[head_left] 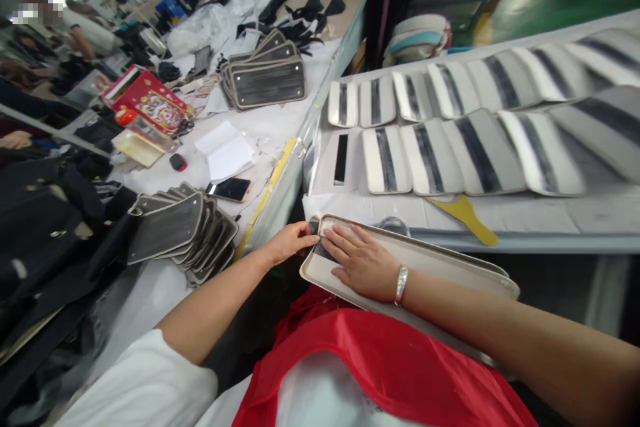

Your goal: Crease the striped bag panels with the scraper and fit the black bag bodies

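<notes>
A long pale panel (440, 275) with rounded corners and a raised rim lies at the table's front edge, close to my body. My right hand (361, 263) rests flat on its left part, fingers stretched out and pointing left. Under those fingertips part of a dark strip (324, 252) shows on the panel. My left hand (295, 242) is closed in a pinch at the panel's left end, on the end of a dark strip. How far this strip runs beneath my right hand is hidden.
Two rows of pale panels with dark bands (473, 147) lie on the right table, a yellow scraper (465, 217) at their front. Dark panels (173, 227) are stacked left, near a phone (230, 189). Another dark stack (267, 83) stands farther back. Co-workers are beyond.
</notes>
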Demonstrator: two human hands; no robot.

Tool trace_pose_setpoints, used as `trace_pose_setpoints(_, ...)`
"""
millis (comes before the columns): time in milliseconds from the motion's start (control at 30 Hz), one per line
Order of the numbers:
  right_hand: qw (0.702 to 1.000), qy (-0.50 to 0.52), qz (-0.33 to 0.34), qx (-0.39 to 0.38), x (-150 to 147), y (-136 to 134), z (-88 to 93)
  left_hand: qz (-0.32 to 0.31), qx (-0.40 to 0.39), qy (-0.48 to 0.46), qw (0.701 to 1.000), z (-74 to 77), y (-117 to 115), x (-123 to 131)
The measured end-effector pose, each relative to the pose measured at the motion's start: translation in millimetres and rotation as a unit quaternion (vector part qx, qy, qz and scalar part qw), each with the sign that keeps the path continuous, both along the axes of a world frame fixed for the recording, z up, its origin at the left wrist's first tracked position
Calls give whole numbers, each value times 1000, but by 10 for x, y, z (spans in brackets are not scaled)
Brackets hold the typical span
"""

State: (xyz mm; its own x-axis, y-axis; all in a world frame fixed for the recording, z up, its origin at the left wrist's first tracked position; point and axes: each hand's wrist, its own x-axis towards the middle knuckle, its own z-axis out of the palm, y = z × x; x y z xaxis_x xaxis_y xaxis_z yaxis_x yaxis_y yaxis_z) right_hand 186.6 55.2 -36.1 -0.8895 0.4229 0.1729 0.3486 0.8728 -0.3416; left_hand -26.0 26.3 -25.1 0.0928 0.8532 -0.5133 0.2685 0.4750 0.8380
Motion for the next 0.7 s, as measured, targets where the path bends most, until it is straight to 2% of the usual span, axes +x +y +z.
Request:
trace_pose_setpoints(167, 996, 14, 10, -87, 71, 35, 97, -29, 1, 15, 999, -45, 9, -7)
trace_pose_setpoints(300, 968, 127, -22, -216, 153, 62, 165, -40, 13, 31, 999, -27, -14, 5)
trace_pose_setpoints(400, 906, 254, -88, -328, 175, 109, 191, -55, 18, 54, 997, 5, -24, 15)
trace_pose_setpoints(500, 802, 368, -153, -446, 215, 222, 291, -68, 22, 91, 993, 27, -9, 11)
trace_pose_setpoints(533, 775, 395, -165, -465, 260, 260, 353, -74, 28, 105, 991, 31, -2, 7)
trace_pose_setpoints(567, 765, 408, -176, -466, 331, 287, 425, -83, 40, 123, 988, 32, 4, 2)
trace_pose_setpoints(600, 777, 406, -187, -444, 428, 296, 501, -95, 58, 146, 983, 32, 7, -2)
trace_pose_setpoints(633, 806, 388, -203, -399, 548, 282, 572, -107, 82, 172, 976, 29, 7, -6)
trace_pose_setpoints(700, 890, 304, -216, -263, 830, 175, 668, -120, 129, 220, 960, 18, -2, -9)
